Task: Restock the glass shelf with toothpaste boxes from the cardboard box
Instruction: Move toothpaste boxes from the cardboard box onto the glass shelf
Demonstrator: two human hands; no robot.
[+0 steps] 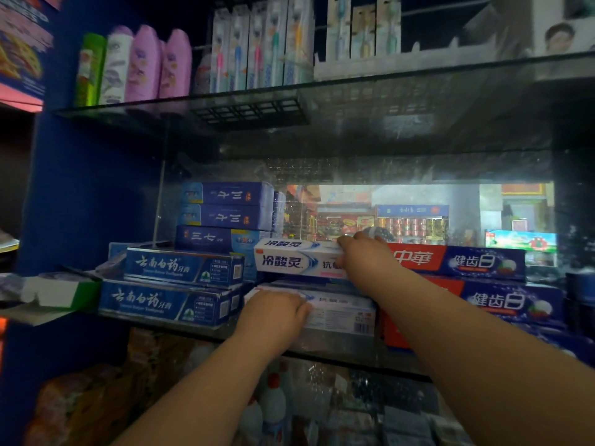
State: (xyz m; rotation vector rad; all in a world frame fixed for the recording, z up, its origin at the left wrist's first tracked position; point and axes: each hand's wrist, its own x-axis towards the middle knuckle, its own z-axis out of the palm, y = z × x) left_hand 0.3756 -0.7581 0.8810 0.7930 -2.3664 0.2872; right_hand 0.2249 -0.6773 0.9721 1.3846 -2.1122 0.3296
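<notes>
A white and blue toothpaste box [289,259] lies on top of another white toothpaste box [341,312] in the middle of the glass shelf [338,352]. My right hand [365,257] grips the right end of the upper box, fingers curled over its top edge. My left hand [273,312] rests on the left end of the lower box, fingers over its top. Dark blue toothpaste boxes [170,286] are stacked to the left, and red and blue boxes [476,278] to the right. The cardboard box is out of view.
An upper glass shelf [289,104] carries pink bottles [154,62] and packed toothbrushes [257,43]. A green and white carton [61,292] sits at the left edge. Bottles and packets lie under the glass shelf [273,410]. A mirror-like back panel shows shop goods [412,220].
</notes>
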